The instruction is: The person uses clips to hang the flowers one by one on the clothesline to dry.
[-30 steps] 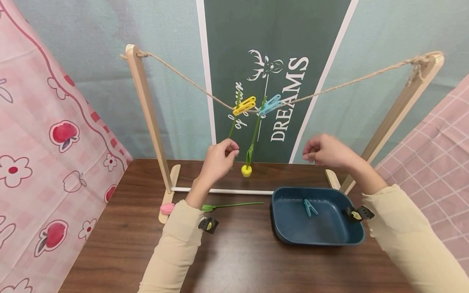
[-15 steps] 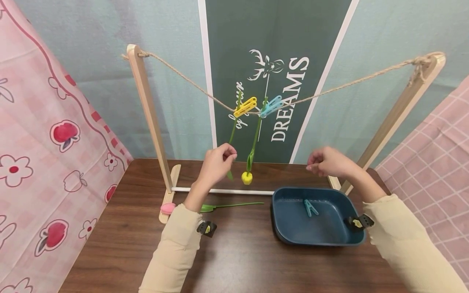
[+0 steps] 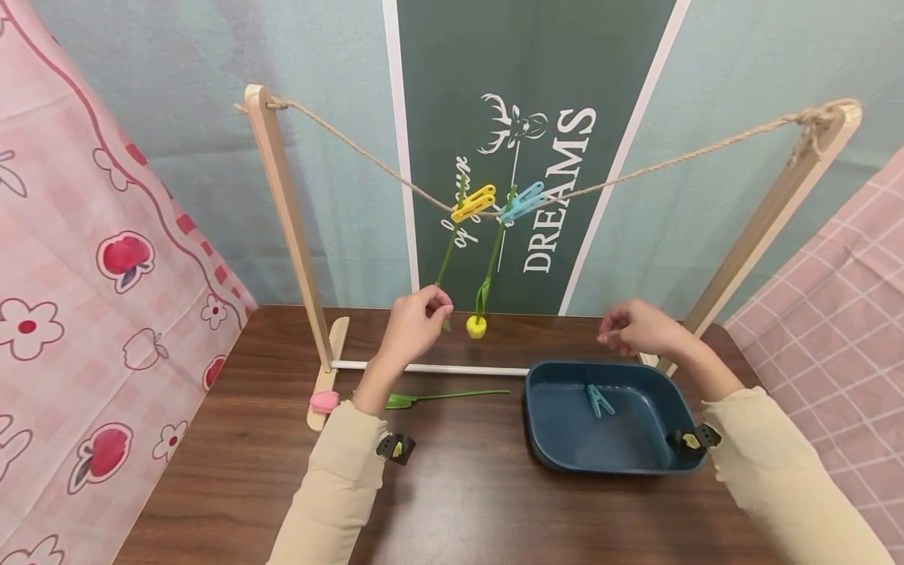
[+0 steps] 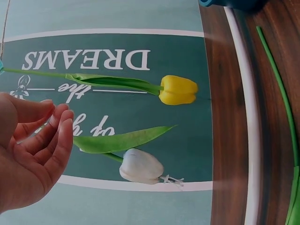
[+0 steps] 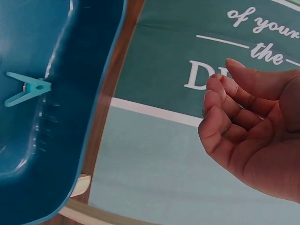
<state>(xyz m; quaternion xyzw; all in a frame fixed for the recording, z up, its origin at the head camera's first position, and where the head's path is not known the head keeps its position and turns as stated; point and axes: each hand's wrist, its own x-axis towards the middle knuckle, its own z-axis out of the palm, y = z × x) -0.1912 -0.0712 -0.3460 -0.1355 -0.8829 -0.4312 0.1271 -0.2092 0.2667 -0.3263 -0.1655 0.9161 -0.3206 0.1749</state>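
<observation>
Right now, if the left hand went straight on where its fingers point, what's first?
Likely the yellow tulip, hanging just beyond the left hand in the head view. Depth is unclear, so the hand might miss it.

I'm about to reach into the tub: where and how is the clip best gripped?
Probably pinch both legs of the clip from above, on the near side: they splay that way, with the nose pointing away, and the tub has raised walls likely to hinder a level approach.
</observation>
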